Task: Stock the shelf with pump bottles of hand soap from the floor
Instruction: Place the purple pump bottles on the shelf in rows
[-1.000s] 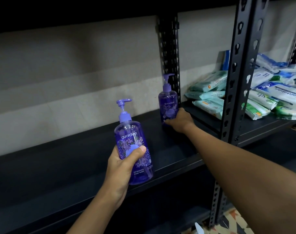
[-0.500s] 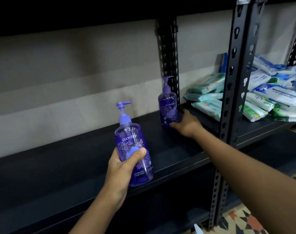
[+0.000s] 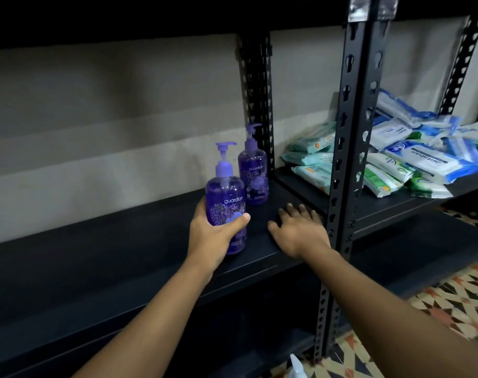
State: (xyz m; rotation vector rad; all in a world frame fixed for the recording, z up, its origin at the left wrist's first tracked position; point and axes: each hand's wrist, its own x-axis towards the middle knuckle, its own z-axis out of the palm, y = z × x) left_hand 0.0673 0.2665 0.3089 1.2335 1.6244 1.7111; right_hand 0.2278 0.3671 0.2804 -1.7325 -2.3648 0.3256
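I am watching the left hand [image 3: 216,236] wrapping fingers and thumb round an upright pump bottle [image 3: 227,197]; the shelved bottle [image 3: 253,170] is standing upright just beyond those fingers, slightly right; the right hand [image 3: 298,230] is spreading straight, empty fingers low over the shelf [image 3: 123,255], right of both.

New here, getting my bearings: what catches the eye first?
A translucent purple plastic pump bottle, gripped in the left hand near the front of the black metal shelf. A matching bottle stands upright behind it by the rear post; blue and green wipe packs pile up further right.
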